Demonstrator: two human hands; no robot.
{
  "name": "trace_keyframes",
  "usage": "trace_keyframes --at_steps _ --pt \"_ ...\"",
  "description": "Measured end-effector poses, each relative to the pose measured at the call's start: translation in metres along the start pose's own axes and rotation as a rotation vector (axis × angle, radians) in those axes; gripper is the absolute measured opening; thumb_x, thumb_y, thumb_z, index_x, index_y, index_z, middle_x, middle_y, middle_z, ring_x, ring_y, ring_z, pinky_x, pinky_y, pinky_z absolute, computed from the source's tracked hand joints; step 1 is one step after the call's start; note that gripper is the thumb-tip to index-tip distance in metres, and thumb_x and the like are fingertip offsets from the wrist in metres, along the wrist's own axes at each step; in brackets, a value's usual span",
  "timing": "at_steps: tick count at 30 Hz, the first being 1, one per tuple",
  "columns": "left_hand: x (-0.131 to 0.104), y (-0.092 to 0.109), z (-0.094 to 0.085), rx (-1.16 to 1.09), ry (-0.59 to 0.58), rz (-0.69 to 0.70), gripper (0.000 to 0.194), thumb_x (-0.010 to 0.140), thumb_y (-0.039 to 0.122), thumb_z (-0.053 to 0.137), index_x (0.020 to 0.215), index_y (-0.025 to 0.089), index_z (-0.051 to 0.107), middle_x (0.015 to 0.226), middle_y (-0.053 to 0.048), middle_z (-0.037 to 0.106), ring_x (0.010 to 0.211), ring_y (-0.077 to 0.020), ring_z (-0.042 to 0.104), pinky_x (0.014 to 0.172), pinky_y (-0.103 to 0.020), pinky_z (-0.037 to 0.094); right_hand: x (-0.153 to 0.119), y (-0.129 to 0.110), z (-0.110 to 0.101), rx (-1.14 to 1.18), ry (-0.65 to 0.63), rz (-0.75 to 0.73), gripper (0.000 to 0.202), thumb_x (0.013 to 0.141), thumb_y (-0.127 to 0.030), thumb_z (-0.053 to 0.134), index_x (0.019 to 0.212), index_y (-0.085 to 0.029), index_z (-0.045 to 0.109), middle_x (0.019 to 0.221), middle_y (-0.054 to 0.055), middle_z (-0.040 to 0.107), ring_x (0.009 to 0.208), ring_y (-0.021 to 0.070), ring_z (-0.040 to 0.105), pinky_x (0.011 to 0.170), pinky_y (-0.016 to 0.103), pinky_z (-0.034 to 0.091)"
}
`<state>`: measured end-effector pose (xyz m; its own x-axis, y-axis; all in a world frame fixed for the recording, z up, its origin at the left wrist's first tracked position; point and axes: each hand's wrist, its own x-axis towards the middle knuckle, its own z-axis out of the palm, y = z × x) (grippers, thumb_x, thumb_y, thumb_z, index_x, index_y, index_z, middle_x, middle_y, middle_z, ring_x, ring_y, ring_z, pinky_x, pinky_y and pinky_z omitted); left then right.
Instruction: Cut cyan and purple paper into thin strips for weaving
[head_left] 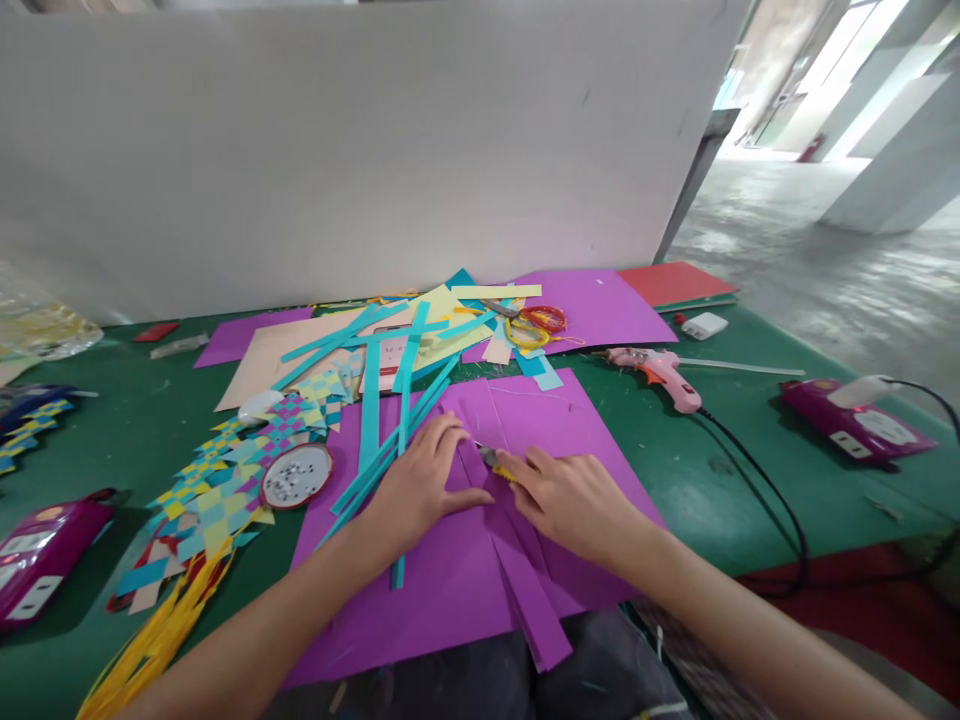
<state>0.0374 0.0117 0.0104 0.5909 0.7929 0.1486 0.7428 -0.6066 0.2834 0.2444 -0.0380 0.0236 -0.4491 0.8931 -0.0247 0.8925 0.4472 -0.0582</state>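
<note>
- Centre: right hand (551,495) closed around a yellow-handled cutter (490,459), tip angled upper-left.
- Left hand (424,465), thumb spread, rests beside it on purple card (442,610).
- Purple strip (534,612) runs lengthwise to lower centre.

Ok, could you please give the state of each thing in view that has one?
Cutting tool: held in right hand
Purple strip: overhanging purple sheet
Teal strips: overlapping
Glue gun: on its side
Phone: screen lit, partly covered
Scissors: unheld
Round dish: uncovered
White adapter: plugged into power strip

The head camera looks forward and down from close above a green table (712,500).
</note>
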Motion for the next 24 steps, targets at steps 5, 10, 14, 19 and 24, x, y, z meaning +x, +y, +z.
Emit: trace_keyframes --at_steps 5,10,14,19,24 --pt "0.000 -0.002 0.005 -0.011 -0.053 -0.076 0.079 0.071 0.071 0.052 0.126 0.016 0.043 0.142 -0.020 0.040 0.133 -0.0338 0.037 0.105 -0.049 0.037 0.002 0.001 -0.001 -0.002 0.001 -0.001 0.038 0.096 -0.029 0.033 0.133 -0.027 0.044 0.097 0.008 0.064 0.073 0.0200 0.064 0.053 0.027 0.035" --pt "0.000 -0.001 0.005 -0.031 -0.027 -0.073 0.076 0.071 0.068 0.056 0.126 0.017 0.042 0.138 -0.019 0.044 0.129 -0.0345 0.042 0.104 -0.051 0.038 0.015 0.003 0.000 -0.012 0.020 0.006 0.038 0.097 -0.031 0.029 0.132 -0.026 0.043 0.099 0.009 0.064 0.075 0.0212 0.064 0.054 0.027 0.037" --pt "0.001 0.001 0.003 -0.048 -0.030 -0.075 0.076 0.071 0.066 0.059 0.126 0.017 0.042 0.138 -0.019 0.045 0.130 -0.0341 0.042 0.104 -0.051 0.037 0.028 0.006 0.001 -0.039 0.037 -0.009 0.038 0.096 -0.028 0.029 0.131 -0.023 0.044 0.098 0.011 0.064 0.076 0.0223 0.064 0.055 0.029 0.039" --pt "0.001 0.001 0.002 -0.061 -0.057 -0.088 0.077 0.071 0.068 0.056 0.126 0.016 0.042 0.138 -0.020 0.043 0.129 -0.0345 0.042 0.105 -0.051 0.037 0.041 0.010 0.000 -0.052 0.034 -0.024 0.037 0.096 -0.027 0.031 0.130 -0.021 0.046 0.100 0.013 0.064 0.078 0.0234 0.064 0.058 0.030 0.041" --pt "0.002 0.000 0.001 -0.063 -0.058 -0.083 0.079 0.070 0.071 0.055 0.127 0.018 0.043 0.138 -0.019 0.044 0.127 -0.0354 0.045 0.102 -0.052 0.039 0.061 0.015 -0.002 -0.063 0.022 -0.044 0.040 0.097 -0.030 0.027 0.134 -0.023 0.041 0.105 0.013 0.064 0.082 0.0236 0.065 0.062 0.031 0.043"
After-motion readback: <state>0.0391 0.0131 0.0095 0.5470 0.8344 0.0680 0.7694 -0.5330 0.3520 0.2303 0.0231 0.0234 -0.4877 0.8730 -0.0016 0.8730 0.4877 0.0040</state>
